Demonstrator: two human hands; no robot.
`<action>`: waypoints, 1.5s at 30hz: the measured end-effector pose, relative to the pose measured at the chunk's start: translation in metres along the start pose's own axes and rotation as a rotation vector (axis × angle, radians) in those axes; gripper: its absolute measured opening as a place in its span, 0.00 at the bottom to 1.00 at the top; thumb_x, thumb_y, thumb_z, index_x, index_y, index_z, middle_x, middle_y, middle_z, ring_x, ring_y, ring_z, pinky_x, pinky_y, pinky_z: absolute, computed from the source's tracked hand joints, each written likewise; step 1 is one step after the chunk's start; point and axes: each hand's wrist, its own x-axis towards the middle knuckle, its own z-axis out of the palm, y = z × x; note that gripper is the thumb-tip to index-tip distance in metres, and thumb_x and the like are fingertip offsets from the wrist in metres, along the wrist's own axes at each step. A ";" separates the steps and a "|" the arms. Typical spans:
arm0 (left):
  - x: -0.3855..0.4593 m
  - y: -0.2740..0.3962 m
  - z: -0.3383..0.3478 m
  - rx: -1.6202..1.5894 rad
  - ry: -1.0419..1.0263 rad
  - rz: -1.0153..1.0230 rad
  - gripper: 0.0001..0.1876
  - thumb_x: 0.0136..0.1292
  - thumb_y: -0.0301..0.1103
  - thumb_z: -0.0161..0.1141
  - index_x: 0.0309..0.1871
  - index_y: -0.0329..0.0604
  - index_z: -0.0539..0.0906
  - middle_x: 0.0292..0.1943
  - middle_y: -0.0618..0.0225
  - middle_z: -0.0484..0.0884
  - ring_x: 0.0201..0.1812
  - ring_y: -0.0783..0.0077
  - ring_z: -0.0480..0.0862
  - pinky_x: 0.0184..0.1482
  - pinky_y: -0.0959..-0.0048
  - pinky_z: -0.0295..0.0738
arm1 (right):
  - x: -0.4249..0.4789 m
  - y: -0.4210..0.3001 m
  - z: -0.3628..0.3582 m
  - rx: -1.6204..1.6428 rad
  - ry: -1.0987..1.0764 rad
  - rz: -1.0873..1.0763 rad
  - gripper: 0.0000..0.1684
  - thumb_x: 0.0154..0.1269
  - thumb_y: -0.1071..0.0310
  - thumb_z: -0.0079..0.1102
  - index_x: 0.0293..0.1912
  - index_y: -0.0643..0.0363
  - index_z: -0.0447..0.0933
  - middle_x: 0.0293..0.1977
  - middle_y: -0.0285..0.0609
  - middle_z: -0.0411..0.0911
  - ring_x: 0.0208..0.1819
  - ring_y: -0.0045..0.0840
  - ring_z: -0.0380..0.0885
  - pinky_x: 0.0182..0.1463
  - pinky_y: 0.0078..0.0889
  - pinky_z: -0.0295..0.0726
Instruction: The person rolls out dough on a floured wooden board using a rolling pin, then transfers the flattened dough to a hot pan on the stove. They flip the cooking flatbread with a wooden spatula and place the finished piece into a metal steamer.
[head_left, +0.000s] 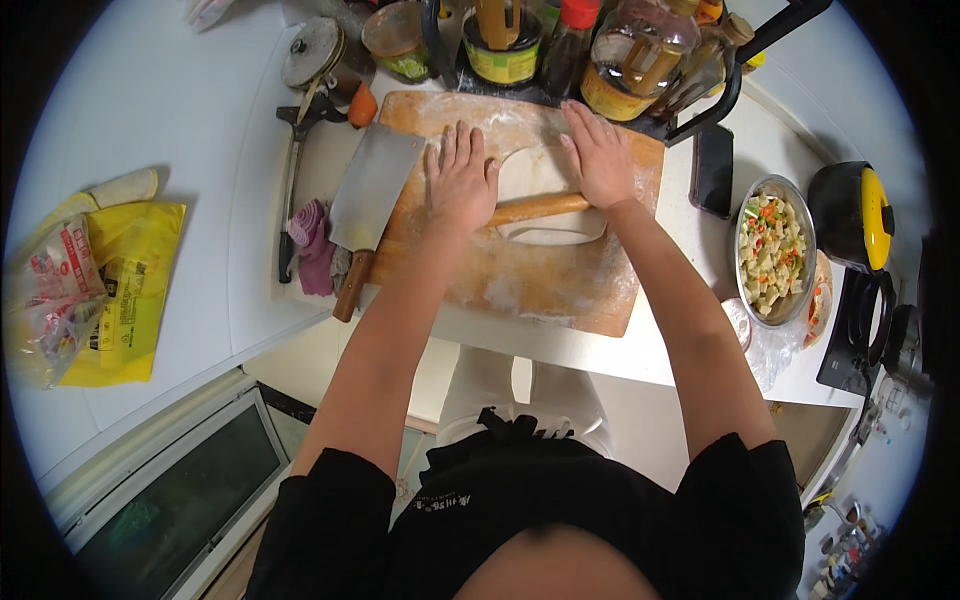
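A wooden rolling pin (541, 208) lies across a flat, pale sheet of dough (532, 174) on a floured wooden board (525, 289). At the pin's left end is my left hand (463, 176), palm down with its fingers stretched towards the board's far side. My right hand (600, 157) rests palm down at the pin's right end, thumb apart, partly over the dough's edge. Neither hand is wrapped around the pin; the palms hide its ends. A cleaver (377, 187) with a wooden handle overlaps the board's left edge, left of my left hand.
Sauce bottles and jars, one a large bottle (626, 71), stand in a black rack behind the board. A phone (712, 171) and a steel bowl of diced vegetables (775, 251) are at the right. Purple cloths (315, 259) and a peeler-like black-handled tool (289, 202) lie left of the cleaver.
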 end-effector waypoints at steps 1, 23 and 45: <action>-0.003 0.002 0.000 -0.009 0.017 0.013 0.26 0.68 0.44 0.43 0.66 0.41 0.65 0.69 0.60 0.59 0.70 0.59 0.56 0.70 0.54 0.44 | -0.008 -0.002 0.002 0.008 0.057 0.021 0.28 0.69 0.58 0.41 0.65 0.59 0.59 0.65 0.47 0.60 0.65 0.38 0.59 0.68 0.42 0.54; -0.149 0.028 -0.079 -0.181 -0.011 0.421 0.19 0.53 0.27 0.55 0.50 0.45 0.79 0.43 0.68 0.77 0.48 0.66 0.75 0.58 0.62 0.65 | -0.024 0.006 -0.004 0.368 -0.314 0.583 0.21 0.58 0.53 0.61 0.41 0.62 0.79 0.36 0.52 0.81 0.40 0.41 0.80 0.46 0.40 0.76; 0.001 0.009 -0.003 0.009 -0.050 0.092 0.27 0.69 0.46 0.40 0.68 0.44 0.62 0.71 0.57 0.55 0.72 0.59 0.52 0.71 0.54 0.41 | -0.023 -0.002 0.010 -0.079 0.102 0.161 0.32 0.72 0.54 0.33 0.69 0.58 0.50 0.70 0.45 0.50 0.72 0.35 0.46 0.73 0.48 0.40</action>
